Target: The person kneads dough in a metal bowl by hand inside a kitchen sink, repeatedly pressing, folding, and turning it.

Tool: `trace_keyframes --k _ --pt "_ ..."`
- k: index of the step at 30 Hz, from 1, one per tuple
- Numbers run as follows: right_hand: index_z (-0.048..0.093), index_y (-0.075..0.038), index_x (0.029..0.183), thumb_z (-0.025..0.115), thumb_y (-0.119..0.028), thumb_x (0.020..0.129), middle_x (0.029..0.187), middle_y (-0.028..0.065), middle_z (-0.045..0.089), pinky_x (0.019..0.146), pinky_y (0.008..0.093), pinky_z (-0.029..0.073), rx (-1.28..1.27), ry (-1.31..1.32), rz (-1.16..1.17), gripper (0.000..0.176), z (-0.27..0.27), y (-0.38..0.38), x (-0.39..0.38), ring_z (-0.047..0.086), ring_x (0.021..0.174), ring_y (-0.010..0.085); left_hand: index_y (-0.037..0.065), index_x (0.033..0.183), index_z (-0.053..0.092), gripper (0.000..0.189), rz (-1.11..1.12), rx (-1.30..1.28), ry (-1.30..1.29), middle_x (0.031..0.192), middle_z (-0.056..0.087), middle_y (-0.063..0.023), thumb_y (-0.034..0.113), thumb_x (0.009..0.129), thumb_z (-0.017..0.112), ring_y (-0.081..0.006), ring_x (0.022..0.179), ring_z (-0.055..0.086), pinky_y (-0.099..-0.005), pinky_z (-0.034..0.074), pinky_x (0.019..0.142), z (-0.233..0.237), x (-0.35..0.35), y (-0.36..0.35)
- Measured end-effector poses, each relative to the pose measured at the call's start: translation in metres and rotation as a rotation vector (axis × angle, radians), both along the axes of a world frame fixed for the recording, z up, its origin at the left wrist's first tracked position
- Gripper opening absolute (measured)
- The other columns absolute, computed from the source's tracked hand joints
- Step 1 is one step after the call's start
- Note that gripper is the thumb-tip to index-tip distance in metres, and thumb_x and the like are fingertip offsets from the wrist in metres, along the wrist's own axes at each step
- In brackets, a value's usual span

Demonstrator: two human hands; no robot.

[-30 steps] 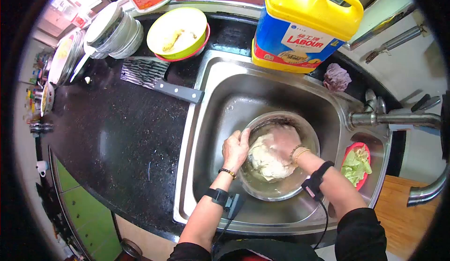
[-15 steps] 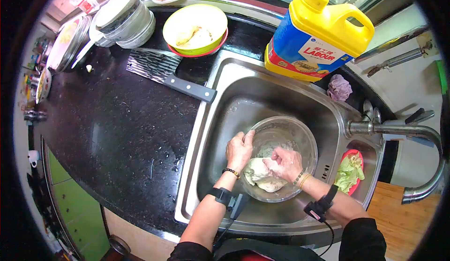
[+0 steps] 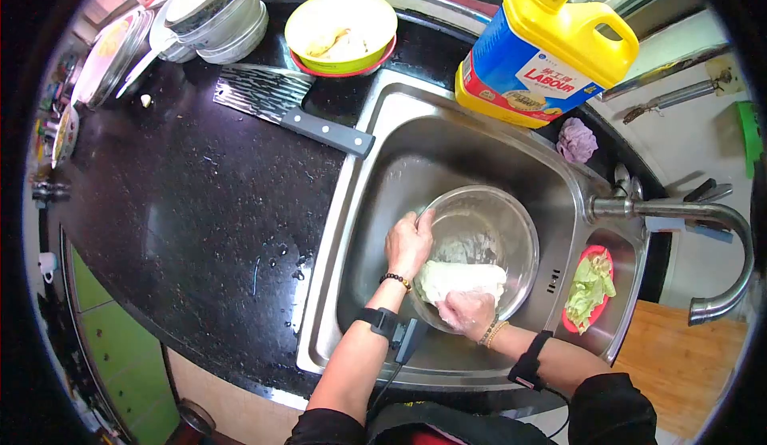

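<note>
Two bare hands at work, lower centre of the frame. Nearest us: right hand (image 3: 470,309), fingers curled, up against the near side of the dough (image 3: 463,277). Can't tell if it's gripping a piece or only pressing.

Dough lies in the lower half of the metal bowl (image 3: 473,233). We'd call it soft, pliable, middling weight, tacky more than slick; white residue on the right hand fits that. A thin edge would likely tear under a tug, so we'd get spread fingers beneath the lump, or push with palm and knuckles.

Left hand (image 3: 407,247) clasps the bowl's left rim. We judge the bowl stiff, light, prone to spin or skid on the smooth sink (image 3: 411,161) floor; the rim is the sensible hold.

Right of centre, past the bowl: leafy greens (image 3: 591,285) in the small basin.

Farther, upper left of centre: cleaver (image 3: 292,114) on the bench (image 3: 208,213), handle end overlapping the sink's edge. Behind the sink, upper right, we see a yellow-and-blue jug (image 3: 543,65); upper centre, a yellow bowl (image 3: 341,15).
</note>
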State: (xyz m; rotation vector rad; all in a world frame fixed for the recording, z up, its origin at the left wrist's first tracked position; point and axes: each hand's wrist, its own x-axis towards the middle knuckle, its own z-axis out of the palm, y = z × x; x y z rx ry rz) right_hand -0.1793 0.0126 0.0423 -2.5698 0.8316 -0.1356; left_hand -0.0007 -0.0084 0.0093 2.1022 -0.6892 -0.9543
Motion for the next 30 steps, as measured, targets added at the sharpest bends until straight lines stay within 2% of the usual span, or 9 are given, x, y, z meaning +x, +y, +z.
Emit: trace_keyframes --k 3,16,19,22,24,26,27,28,30 --pt "0.048 -0.014 0.059 0.062 -0.024 0.073 0.053 0.0031 0.051 0.044 0.0348 0.042 -0.132 0.010 0.098 0.023 -0.011 -0.006 0.004 0.054 0.047 0.0213 0.000 0.071 0.056 0.045 -0.003 0.009 0.002 0.072 0.058 -0.0247 0.042 0.084 0.049 -0.0427 0.074 0.056 -0.0481 0.042 0.065 -0.001 -0.001 -0.001" --pt "0.046 -0.011 0.065 0.057 -0.026 0.078 0.055 0.0067 0.052 0.048 0.0380 0.044 -0.197 0.069 -0.065 0.022 -0.048 -0.054 0.049 0.055 0.050 0.0249 -0.001 0.066 0.053 0.046 0.004 -0.001 -0.040 0.068 0.056 -0.0247 0.042 0.084 0.050 -0.0432 0.069 0.055 -0.0484 0.041 0.060 -0.008 -0.002 -0.001" --pt "0.047 -0.009 0.067 0.055 -0.024 0.078 0.057 0.0107 0.056 0.050 0.0403 0.045 -0.160 0.103 -0.148 0.020 -0.055 -0.071 0.059 0.056 0.053 0.0286 0.000 0.061 0.048 0.047 0.028 -0.026 -0.068 0.059 0.053 -0.0219 0.041 0.084 0.052 -0.0371 0.056 0.051 -0.0424 0.039 0.054 -0.008 -0.004 -0.002" --pt "0.049 -0.008 0.068 0.054 -0.024 0.077 0.058 0.0112 0.057 0.054 0.0420 0.045 -0.114 0.077 -0.171 0.019 -0.066 -0.093 0.068 0.056 0.054 0.0302 0.000 0.064 0.052 0.047 0.021 -0.002 -0.047 0.067 0.056 -0.0246 0.042 0.083 0.051 -0.0438 0.068 0.054 -0.0489 0.041 0.060 -0.006 -0.003 -0.003" --pt "0.055 -0.007 0.069 0.054 -0.025 0.075 0.066 0.0136 0.059 0.060 0.0431 0.044 -0.014 0.132 -0.216 0.019 -0.070 -0.103 0.071 0.058 0.062 0.0307 0.000 0.065 0.051 0.047 0.021 0.013 -0.042 0.067 0.056 -0.0246 0.043 0.084 0.050 -0.0441 0.068 0.054 -0.0491 0.041 0.061 -0.004 -0.003 -0.002" --pt "0.059 -0.006 0.069 0.054 -0.026 0.075 0.074 0.0160 0.060 0.063 0.0419 0.044 -0.236 -0.011 -0.090 0.021 -0.073 -0.111 0.069 0.058 0.072 0.0300 0.000 0.065 0.051 0.047 -0.003 0.010 -0.031 0.068 0.056 -0.0243 0.043 0.084 0.050 -0.0441 0.068 0.054 -0.0491 0.041 0.061 -0.002 -0.001 -0.003" --pt "0.061 -0.005 0.070 0.053 -0.029 0.076 0.081 0.0171 0.060 0.069 0.0420 0.044 -0.147 0.037 -0.118 0.026 -0.073 -0.112 0.068 0.057 0.079 0.0314 0.000 0.066 0.051 0.047 0.006 0.004 -0.035 0.068 0.056 -0.0240 0.043 0.084 0.050 -0.0438 0.069 0.054 -0.0489 0.041 0.061 -0.004 -0.002 -0.002" --pt "0.061 -0.005 0.070 0.053 -0.029 0.076 0.081 0.0171 0.060 0.069 0.0420 0.044 -0.157 0.035 -0.115 0.026 -0.070 -0.114 0.068 0.057 0.079 0.0314 0.000 0.066 0.051 0.047 0.009 -0.005 -0.036 0.068 0.056 -0.0240 0.043 0.084 0.050 -0.0438 0.069 0.054 -0.0489 0.041 0.061 -0.005 -0.002 -0.003" --pt "0.061 -0.004 0.073 0.052 -0.032 0.078 0.083 0.0170 0.061 0.075 0.0420 0.044 0.079 0.178 -0.166 0.031 -0.061 -0.116 0.067 0.057 0.082 0.0333 0.000 0.066 0.051 0.047 0.006 0.018 -0.041 0.068 0.056 -0.0239 0.043 0.084 0.050 -0.0433 0.069 0.054 -0.0487 0.041 0.060 -0.005 -0.003 -0.002"
